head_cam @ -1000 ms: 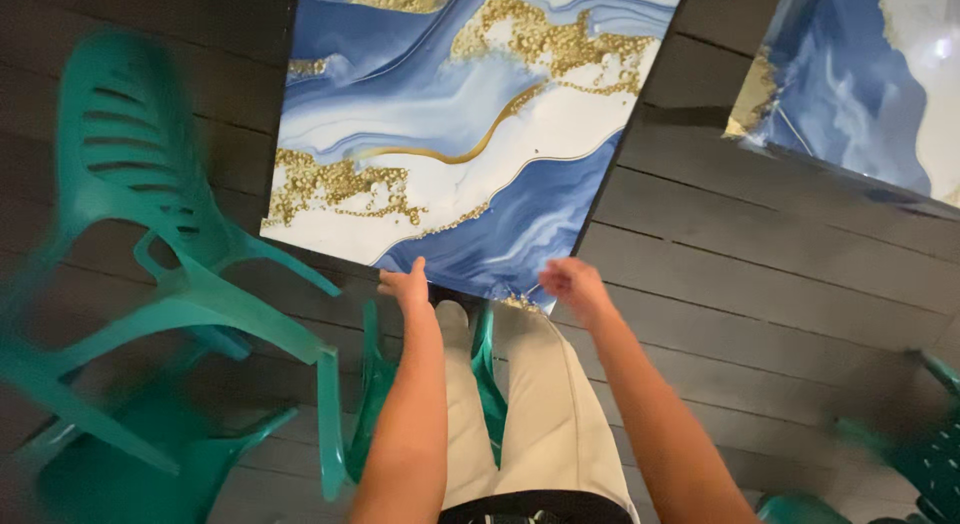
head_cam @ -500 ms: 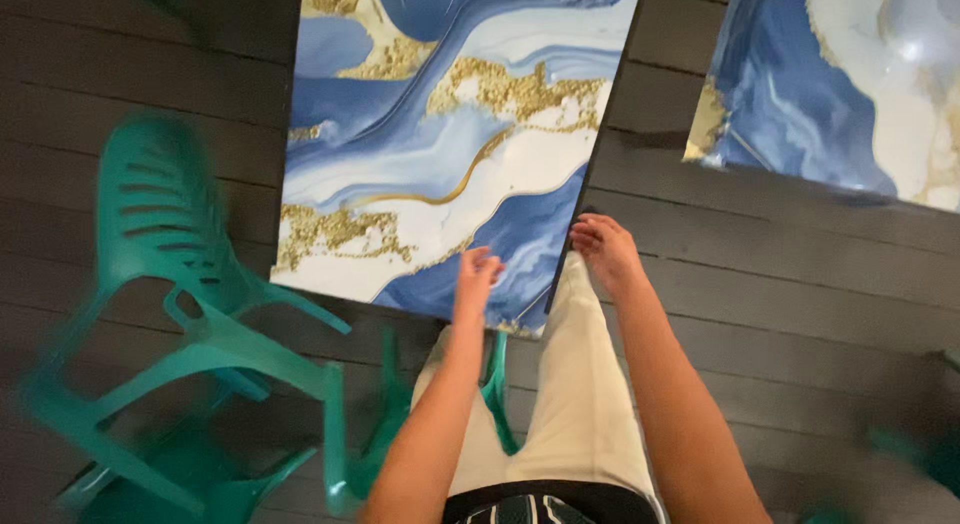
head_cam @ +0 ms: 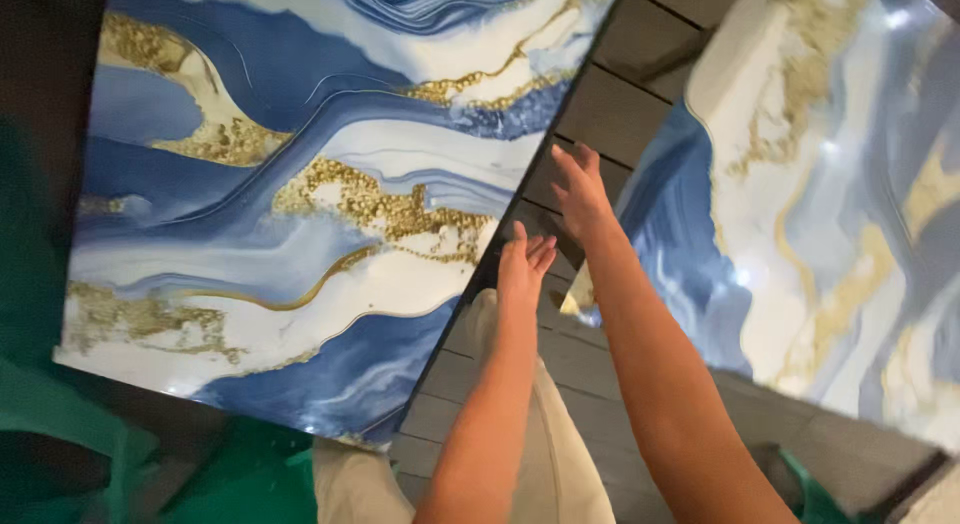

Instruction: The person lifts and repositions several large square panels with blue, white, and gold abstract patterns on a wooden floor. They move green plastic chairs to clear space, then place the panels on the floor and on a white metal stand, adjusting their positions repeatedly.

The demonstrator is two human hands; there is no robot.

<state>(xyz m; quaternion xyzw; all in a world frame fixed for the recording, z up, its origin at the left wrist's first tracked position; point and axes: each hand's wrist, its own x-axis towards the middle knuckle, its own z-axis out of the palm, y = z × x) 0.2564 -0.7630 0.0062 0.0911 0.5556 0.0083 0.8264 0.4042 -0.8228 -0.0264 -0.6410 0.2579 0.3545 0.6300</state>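
**Head view: both hands open at the gap between two marbled panels**

Nearest, beige trouser leg [head_cam: 555, 454] below the forearms. Left hand [head_cam: 522, 266]: grip open, fingers straight, holding nothing, at or just off the dark right edge of the blue-white-gold panel [head_cam: 300, 214]; contact cannot be told. Right hand [head_cam: 578, 189]: grip open, fingers spread, empty, a little farther than the left, over the dark plank floor [head_cam: 620, 104]. Left of both grips lies the first panel; right of them the second marbled panel [head_cam: 830, 204], apart from the hand. Green plastic chair [head_cam: 60, 424], blurred, far left of the grips.
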